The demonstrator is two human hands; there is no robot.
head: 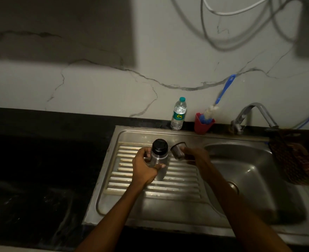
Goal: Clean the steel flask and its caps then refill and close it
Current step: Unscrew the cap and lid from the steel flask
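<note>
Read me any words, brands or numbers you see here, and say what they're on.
No text can be read.
Plastic water bottle: green label with a yellow logo, wording too small and blurred.
Steel flask and its black inner cap: no lettering can be made out.

One steel flask stands on the ribbed drainer, with one black inner cap on its neck. One outer cap, cup-shaped, is at the flask's 3 o'clock. Two hands: one left hand, one right hand. One sink with one tap. At 12 o'clock on the counter: one plastic water bottle, one red cup, one blue-handled bottle brush. One mesh bag at 3 o'clock.
</note>
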